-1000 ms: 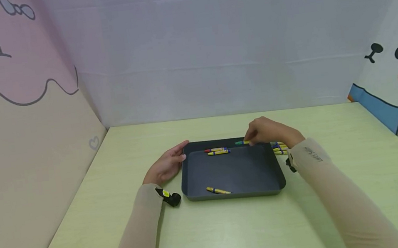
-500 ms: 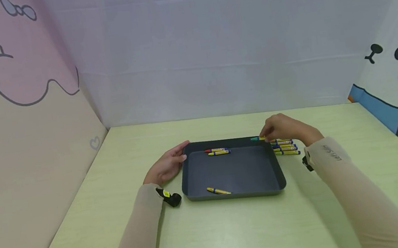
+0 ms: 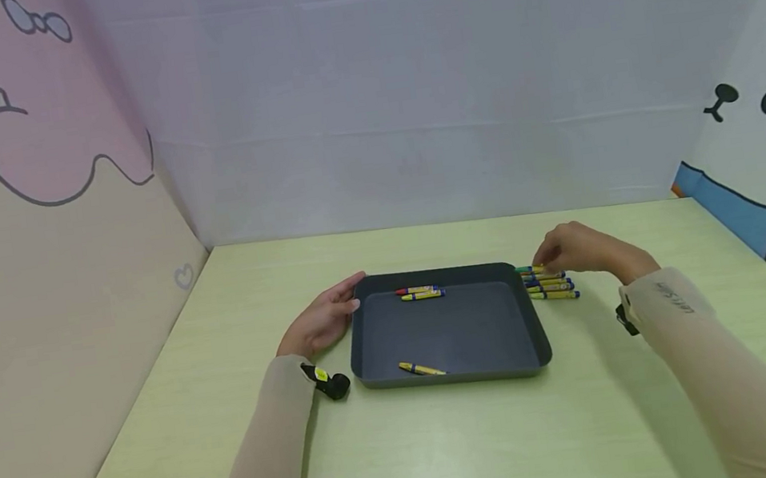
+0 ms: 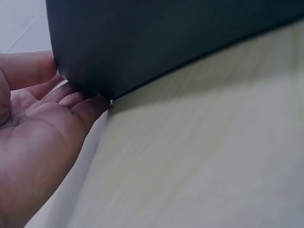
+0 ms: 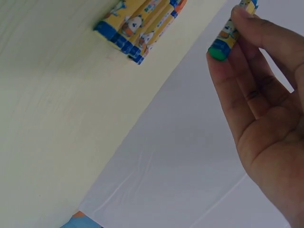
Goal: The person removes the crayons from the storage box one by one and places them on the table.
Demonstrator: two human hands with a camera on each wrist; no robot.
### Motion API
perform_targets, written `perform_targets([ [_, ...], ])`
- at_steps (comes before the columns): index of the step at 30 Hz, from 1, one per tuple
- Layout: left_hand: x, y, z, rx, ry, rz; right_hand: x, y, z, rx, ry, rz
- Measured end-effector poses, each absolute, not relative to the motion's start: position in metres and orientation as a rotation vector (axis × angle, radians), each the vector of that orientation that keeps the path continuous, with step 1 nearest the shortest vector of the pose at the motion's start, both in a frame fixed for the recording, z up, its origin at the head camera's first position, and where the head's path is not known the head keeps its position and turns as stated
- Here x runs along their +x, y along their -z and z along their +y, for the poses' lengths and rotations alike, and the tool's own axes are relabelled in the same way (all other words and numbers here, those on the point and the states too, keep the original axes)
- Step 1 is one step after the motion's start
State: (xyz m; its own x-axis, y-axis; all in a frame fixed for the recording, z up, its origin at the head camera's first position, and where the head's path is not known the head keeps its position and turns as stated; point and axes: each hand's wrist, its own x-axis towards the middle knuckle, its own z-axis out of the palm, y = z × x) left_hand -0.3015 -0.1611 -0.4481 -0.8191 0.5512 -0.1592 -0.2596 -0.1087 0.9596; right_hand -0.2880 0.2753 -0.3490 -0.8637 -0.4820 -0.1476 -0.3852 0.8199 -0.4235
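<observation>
Green crayon [image 5: 223,45]: pinched between thumb and fingers of the right hand [image 3: 577,250], its green tip pointing left out of the grip in the head view; location outside the tray, at the far end of the crayon row; whether it touches the table there cannot be told. Wrapper yellow and blue with a small printed figure. Row of crayons [image 3: 552,288]: just nearside of the right hand, lying side by side on the table, yellow wrappers, blue ends. Gray tray [image 3: 447,335]: left of the right hand, between the two hands, flat, low walls. Inside it, a red crayon [image 3: 416,290] and a yellow crayon [image 3: 423,296] lie close together toward the far wall, nearer the left hand than the right; a dull yellow crayon [image 3: 422,368] lies slantwise at the near wall, closer to the wearer than either hand. Left hand [image 3: 321,320]: gripping the tray at its left side, thumb at the rim, fingers at the corner below. Pale table [image 3: 453,440]: under all of these, reaching well past both hands. White backdrop [image 3: 364,96]: beyond both hands, behind the table's far edge
</observation>
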Motion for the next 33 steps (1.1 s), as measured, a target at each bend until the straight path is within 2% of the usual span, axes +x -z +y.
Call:
perform_targets([
  [13,-0.301,0.448,-0.16,0.304,-1.965,1.64,-0.281,0.362,0.291,-0.615,0.592,2.675],
  [23,-0.302,0.447,-0.161,0.305,-1.967,1.642,-0.279,0.377,0.299,-0.749,0.678,2.635],
  [33,-0.3,0.445,-0.16,0.313,-1.963,1.639,-0.277,0.383,0.295,-0.636,0.578,2.654],
])
